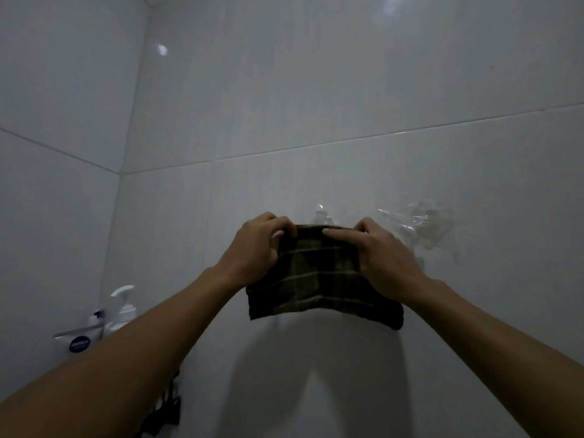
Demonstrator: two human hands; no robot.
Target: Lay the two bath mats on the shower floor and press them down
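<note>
Both bare forearms reach up and forward, and the left hand (256, 245) and right hand (379, 251) each pinch an upper corner of a dark green striped fabric mat (319, 279), fingers curled over its top edge. The mat hangs flat against the white tiled wall (316, 105), long axis level between equally near hands. The shower floor is out of view below, so lowering it likely comes next.

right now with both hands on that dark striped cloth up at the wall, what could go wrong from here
1. The dark striped cloth hangs folded against the tiled wall, gripped at its top edge by the left hand and right hand; a sharp pull might tear loose the clear hook just behind it.
2. The clear plastic holder sits close beside the right hand and could get knocked.
3. The pump bottle lies near the left forearm; a swing could topple it.
</note>
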